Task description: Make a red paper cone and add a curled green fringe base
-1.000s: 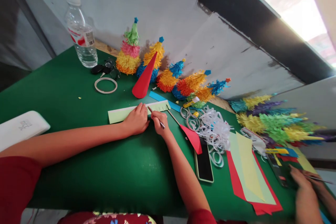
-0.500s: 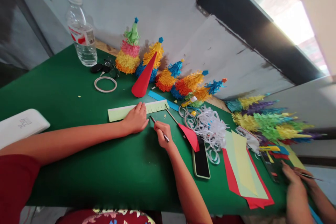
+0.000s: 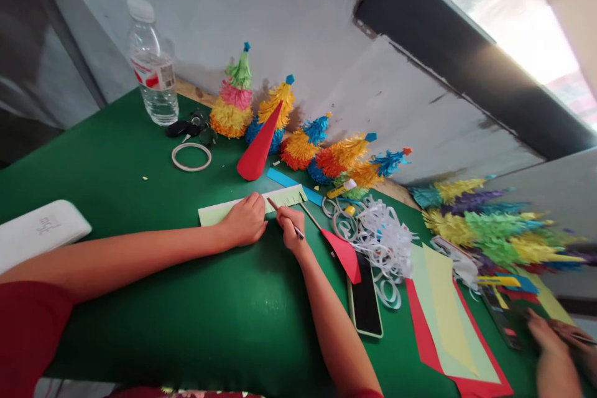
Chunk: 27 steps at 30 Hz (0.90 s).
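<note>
A pale green folded paper strip (image 3: 217, 216) lies on the green tabletop, with several short slits along its right end. My left hand (image 3: 245, 221) presses on its middle with fingers bent and held together, covering part of it. In my right hand (image 3: 291, 227) is a slim, pen-shaped craft knife (image 3: 272, 204), gripped like a pen, its tip at the strip just right of my left hand. Behind the strip stands a plain red paper cone (image 3: 261, 148). A blue paper strip (image 3: 284, 180) lies between cone and green strip.
Fringed paper cones (image 3: 233, 106) line the wall. A water bottle (image 3: 157, 84), keys and a tape ring (image 3: 191, 157) sit at left, a white device (image 3: 41, 233) nearer. Rightward are curled white strips (image 3: 385, 236), a phone (image 3: 366, 308), paper sheets (image 3: 448, 317) and another person's hands (image 3: 550, 333).
My right hand has brought the knife tip up and forward onto the strip. My left hand's fingers have drawn in from lying flat to bent. The view has shifted slightly.
</note>
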Motion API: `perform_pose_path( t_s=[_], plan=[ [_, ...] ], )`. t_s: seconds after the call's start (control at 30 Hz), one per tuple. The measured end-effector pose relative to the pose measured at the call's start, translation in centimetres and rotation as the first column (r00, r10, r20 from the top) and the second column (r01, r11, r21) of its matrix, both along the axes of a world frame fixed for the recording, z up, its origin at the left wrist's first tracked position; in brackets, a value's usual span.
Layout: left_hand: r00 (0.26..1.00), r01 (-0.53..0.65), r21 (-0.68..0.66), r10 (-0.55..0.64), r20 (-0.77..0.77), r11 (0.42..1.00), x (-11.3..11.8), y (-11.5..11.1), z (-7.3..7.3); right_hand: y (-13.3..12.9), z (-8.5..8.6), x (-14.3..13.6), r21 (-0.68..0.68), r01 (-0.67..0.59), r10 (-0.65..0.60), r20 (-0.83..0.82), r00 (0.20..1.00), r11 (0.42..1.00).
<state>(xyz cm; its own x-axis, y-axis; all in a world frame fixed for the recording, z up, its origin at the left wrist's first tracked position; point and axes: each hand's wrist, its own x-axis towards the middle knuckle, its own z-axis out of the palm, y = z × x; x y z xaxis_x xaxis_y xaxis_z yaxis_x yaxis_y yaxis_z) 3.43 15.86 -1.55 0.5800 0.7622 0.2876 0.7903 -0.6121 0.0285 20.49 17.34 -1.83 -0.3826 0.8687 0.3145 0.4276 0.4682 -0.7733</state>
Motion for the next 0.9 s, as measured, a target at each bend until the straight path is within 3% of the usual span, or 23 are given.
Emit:
perform_pose_path(
  t_s=[0.33, 0.6, 0.73, 0.9],
  plan=[
    [1.000, -0.020, -0.025, 0.020, -0.018, 0.999, 0.1, -0.2, -0.3, -0.1, 0.8, 0.2, -0.032, -0.045, 0.048, 0.087, 0.995, 0.998],
    [0.997, -0.030, 0.018, 0.031, -0.067, 0.999, 0.1, -0.3, -0.3, -3.9, 1.4, 2.4, -0.063, -0.056, 0.065, 0.154, 0.986, 0.996],
    [0.998, -0.027, 0.024, 0.028, -0.051, 0.999, 0.1, -0.3, -0.3, -4.6, 0.4, 2.9, -0.074, -0.007, 0.009, 0.034, 0.999, 0.997],
    [0.999, -0.003, 0.002, 0.003, -0.040, 1.000, 0.1, -0.2, -0.2, -1.9, -0.7, 1.6, -0.121, 0.072, -0.097, -0.213, 0.972, 0.990]
  ],
)
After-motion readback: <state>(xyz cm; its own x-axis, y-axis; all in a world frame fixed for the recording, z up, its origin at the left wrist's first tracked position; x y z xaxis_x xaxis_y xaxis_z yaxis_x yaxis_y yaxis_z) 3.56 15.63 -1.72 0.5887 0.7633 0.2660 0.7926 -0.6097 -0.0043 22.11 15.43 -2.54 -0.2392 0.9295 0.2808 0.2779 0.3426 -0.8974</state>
